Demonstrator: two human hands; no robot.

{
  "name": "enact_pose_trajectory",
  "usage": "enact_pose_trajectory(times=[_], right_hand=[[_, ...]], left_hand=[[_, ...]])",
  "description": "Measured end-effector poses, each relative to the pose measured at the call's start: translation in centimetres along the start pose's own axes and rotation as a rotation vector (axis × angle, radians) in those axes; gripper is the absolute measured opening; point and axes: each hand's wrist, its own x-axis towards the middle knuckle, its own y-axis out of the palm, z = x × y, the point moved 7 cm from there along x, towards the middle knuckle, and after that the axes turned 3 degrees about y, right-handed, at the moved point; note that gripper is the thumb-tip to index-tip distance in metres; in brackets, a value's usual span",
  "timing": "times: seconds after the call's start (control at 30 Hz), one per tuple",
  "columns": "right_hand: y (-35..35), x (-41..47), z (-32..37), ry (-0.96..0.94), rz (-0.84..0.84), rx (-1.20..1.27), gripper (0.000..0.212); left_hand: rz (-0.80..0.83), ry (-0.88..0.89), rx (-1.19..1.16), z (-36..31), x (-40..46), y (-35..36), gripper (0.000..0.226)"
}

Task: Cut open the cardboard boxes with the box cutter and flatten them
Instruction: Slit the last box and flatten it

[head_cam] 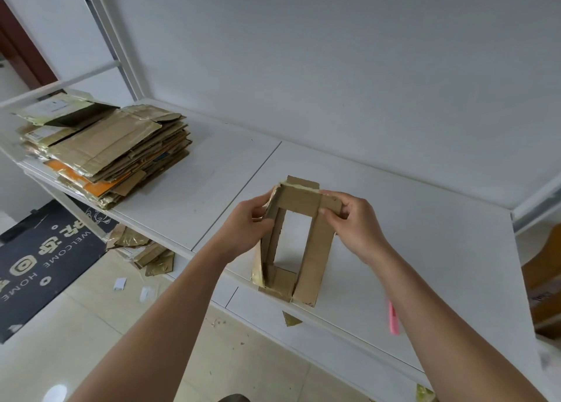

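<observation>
Cardboard box [291, 241] is cut open at both ends, standing on the white table [409, 234] near the front edge. Your left hand [246, 228] grips its top left corner, your right hand [352, 219] pinches the top right flap. Flattening step: next, collapse it sideways, then add it to the flattened stack [106, 150]. Pink box cutter [393, 318] lies by your right forearm.

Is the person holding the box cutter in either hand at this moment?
No: both the left hand and right hand grip the opened cardboard box, while the pink box cutter lies on the table.
</observation>
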Motion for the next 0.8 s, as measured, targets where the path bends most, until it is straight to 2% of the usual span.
enact_pose_trajectory(times=[0.13, 0.23, 0.3, 0.33, 0.37, 0.43, 0.5, 0.53, 0.57, 0.63, 0.67, 0.73, 0.8], right_hand=[[-0.9, 0.1, -0.8, 0.065, -0.017, 0.101, 0.034], [-1.3, 0.2, -1.5, 0.118, -0.075, 0.178, 0.031], [-1.9, 0.3, -2.0, 0.139, -0.175, 0.177, 0.018], [-2.3, 0.4, -2.3, 0.153, -0.221, 0.175, 0.006], [-2.4, 0.2, -2.5, 0.175, -0.246, 0.176, 0.007], [-1.4, -0.4, -3.2, 0.261, -0.186, 0.218, 0.035], [1.0, -2.1, -4.3, 0.366, -0.027, 0.138, 0.059], [2.5, -3.3, -4.9, 0.408, 0.061, 0.097, 0.058], [3.9, -4.4, -5.4, 0.435, 0.120, 0.113, 0.048], [5.9, -5.7, -5.5, 0.463, 0.148, 0.186, 0.023], [6.5, -5.8, -5.5, 0.458, 0.131, 0.194, 0.017], [7.3, -5.5, -5.3, 0.458, 0.098, 0.201, 0.018], [7.7, -5.1, -5.0, 0.452, 0.101, 0.182, 0.023]], left_hand=[[0.047, -0.006, 0.008, -0.4, 0.2, 0.3, 0.060], [0.004, -0.054, 0.008, -0.5, 0.8, 1.0, 0.061], [0.012, -0.127, 0.174, 0.2, 0.7, 2.0, 0.069], [0.053, -0.170, 0.320, 1.0, 0.4, 2.8, 0.064], [0.076, -0.211, 0.468, 1.9, 0.0, 3.3, 0.050], [0.000, -0.274, 0.606, 3.1, -0.4, 3.3, 0.032], [-0.125, -0.280, 0.523, 3.2, -0.4, 2.8, 0.033], [-0.175, -0.280, 0.448, 3.1, -0.2, 2.5, 0.038], [-0.204, -0.285, 0.391, 2.9, -0.1, 2.4, 0.043], [-0.183, -0.313, 0.406, 2.8, -0.1, 2.5, 0.044], [-0.134, -0.342, 0.469, 3.0, -0.3, 2.7, 0.044], [-0.053, -0.399, 0.548, 3.7, -0.9, 3.2, 0.041], [-0.041, -0.423, 0.499, 3.9, -1.3, 3.1, 0.029]])
